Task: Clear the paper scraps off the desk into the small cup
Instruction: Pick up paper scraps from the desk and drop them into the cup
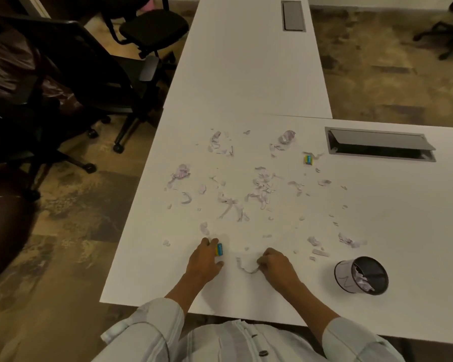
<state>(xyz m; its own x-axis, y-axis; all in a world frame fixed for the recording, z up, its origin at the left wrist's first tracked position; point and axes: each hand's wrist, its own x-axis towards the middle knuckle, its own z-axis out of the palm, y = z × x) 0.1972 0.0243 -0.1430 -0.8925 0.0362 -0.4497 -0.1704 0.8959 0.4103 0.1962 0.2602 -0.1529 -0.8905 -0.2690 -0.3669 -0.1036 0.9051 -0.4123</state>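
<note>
Several torn pale paper scraps (262,188) lie scattered across the white desk (390,218). A small dark mesh cup (361,275) stands near the front right, with scraps inside it. My left hand (204,259) holds a small blue and yellow eraser (219,249) between fingers and thumb near the front edge. My right hand (275,262) has its fingers curled and pinches a curled paper strip (246,267) lying on the desk between the hands.
A second blue and yellow eraser (308,159) lies at the back right, near a grey cable hatch (379,145). A crumpled paper ball (287,137) sits behind the scraps. Black office chairs (84,82) stand left of the desk.
</note>
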